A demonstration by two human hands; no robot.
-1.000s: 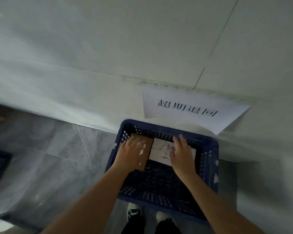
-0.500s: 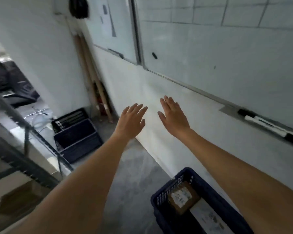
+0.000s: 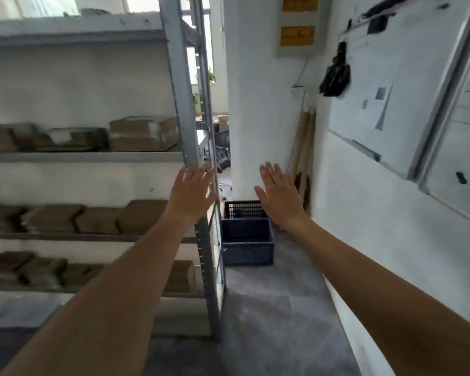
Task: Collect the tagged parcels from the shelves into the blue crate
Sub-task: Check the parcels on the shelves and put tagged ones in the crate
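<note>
head | 2 hands: left hand (image 3: 192, 191), right hand (image 3: 280, 195) | fingers straight, holding nothing | 2 crates (image 3: 247, 240)

Brown parcels (image 3: 144, 134) lying flat across 3 shelves (image 3: 84, 157), blue crate (image 3: 247, 241) on floor beyond

Matt grey metal shelving (image 3: 183, 109), brown cardboard parcels (image 3: 144, 132), perforated plastic crates (image 3: 247, 241), glossy whiteboard (image 3: 391, 85).

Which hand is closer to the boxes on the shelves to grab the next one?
Probably the left hand: it is open beside the shelf post, on the side of the cardboard parcels. The right hand hangs toward the wall.
</note>
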